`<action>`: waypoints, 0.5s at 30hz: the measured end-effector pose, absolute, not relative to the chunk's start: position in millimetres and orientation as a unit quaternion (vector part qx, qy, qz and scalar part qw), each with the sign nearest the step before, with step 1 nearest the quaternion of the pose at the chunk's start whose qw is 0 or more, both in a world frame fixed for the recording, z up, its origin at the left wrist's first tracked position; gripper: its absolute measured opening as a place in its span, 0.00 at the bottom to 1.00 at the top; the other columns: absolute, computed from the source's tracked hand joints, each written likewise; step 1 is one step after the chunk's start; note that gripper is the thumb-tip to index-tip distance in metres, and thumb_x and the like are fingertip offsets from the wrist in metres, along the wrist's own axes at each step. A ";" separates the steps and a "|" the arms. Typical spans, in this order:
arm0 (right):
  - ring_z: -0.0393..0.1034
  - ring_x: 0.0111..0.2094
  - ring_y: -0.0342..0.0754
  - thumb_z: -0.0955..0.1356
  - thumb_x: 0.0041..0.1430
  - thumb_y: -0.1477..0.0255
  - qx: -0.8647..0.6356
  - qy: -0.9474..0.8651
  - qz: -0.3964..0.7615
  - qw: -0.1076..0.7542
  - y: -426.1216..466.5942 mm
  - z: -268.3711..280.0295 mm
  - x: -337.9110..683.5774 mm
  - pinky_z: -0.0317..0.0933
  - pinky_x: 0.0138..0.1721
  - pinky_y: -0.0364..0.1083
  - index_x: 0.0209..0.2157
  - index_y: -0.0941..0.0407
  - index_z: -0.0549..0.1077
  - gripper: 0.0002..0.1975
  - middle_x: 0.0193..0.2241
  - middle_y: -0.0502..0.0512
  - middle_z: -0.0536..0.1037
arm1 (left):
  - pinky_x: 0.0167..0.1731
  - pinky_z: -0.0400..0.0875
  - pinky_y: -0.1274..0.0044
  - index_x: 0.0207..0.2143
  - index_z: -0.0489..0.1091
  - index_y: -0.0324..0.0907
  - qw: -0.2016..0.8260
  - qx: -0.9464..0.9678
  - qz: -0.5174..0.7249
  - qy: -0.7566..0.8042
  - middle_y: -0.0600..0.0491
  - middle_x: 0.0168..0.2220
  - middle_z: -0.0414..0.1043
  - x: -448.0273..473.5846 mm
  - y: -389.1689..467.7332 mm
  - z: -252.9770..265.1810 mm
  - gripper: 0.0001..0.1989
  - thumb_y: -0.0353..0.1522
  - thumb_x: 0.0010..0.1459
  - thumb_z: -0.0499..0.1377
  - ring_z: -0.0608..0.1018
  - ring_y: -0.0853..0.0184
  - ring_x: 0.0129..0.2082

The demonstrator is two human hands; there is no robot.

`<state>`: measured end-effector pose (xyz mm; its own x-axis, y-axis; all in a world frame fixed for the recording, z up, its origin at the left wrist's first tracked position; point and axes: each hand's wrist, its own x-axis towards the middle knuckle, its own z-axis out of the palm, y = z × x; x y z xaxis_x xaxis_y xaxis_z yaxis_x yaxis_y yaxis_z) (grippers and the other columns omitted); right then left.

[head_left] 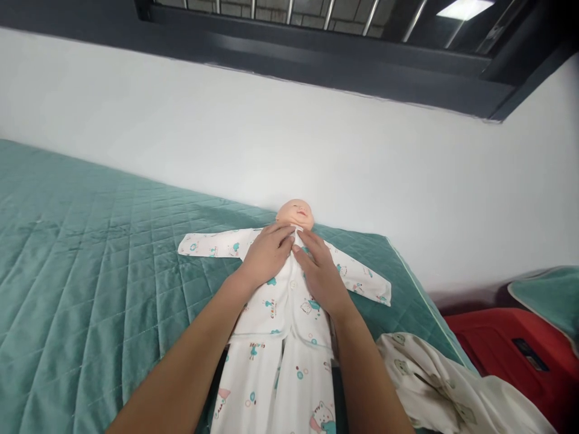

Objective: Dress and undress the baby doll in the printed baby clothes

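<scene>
A baby doll lies on its back, its head near the wall. It wears a white printed baby jacket with both sleeves stretched out to the sides. White printed trousers cover the legs below. My left hand rests on the jacket's upper front, its fingertips at the collar. Opposite it, my right hand touches the other front edge near the neck. The fingers and thumbs of both hands pinch at the front opening close to the collar. A snap shows lower on the front; whatever lies under the fingertips is hidden.
A green quilted bedspread spreads under the doll, against a white wall. A cream patterned cloth lies at the lower right. Beyond the bed's right edge stands a red plastic box. A dark window frame runs above.
</scene>
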<state>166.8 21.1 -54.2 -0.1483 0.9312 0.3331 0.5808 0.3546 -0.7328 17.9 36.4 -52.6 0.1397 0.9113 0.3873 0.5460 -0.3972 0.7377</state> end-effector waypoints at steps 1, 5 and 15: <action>0.51 0.66 0.55 0.63 0.64 0.57 -0.524 -0.723 0.224 0.390 21.2 -54.1 166.5 0.46 0.66 0.58 0.58 0.49 0.70 0.23 0.64 0.54 0.61 | 0.63 0.58 0.69 0.55 0.70 0.40 0.216 0.725 0.418 0.503 0.49 0.60 0.67 17.7 36.7 -52.8 0.20 0.34 0.66 0.47 0.67 0.63 0.60; 0.51 0.66 0.54 0.63 0.64 0.57 -0.535 -0.717 0.230 0.383 21.0 -54.0 166.1 0.45 0.67 0.58 0.57 0.52 0.69 0.24 0.65 0.56 0.60 | 0.63 0.58 0.69 0.55 0.70 0.40 0.213 0.730 0.410 0.503 0.49 0.61 0.66 17.0 38.5 -54.4 0.20 0.34 0.67 0.47 0.67 0.63 0.60; 0.51 0.66 0.53 0.64 0.63 0.57 -0.532 -0.709 0.249 0.390 21.8 -56.8 169.1 0.46 0.66 0.57 0.55 0.51 0.71 0.23 0.65 0.55 0.59 | 0.63 0.57 0.71 0.56 0.69 0.42 0.220 0.736 0.414 0.489 0.52 0.61 0.67 16.1 38.4 -54.9 0.20 0.33 0.67 0.47 0.66 0.65 0.61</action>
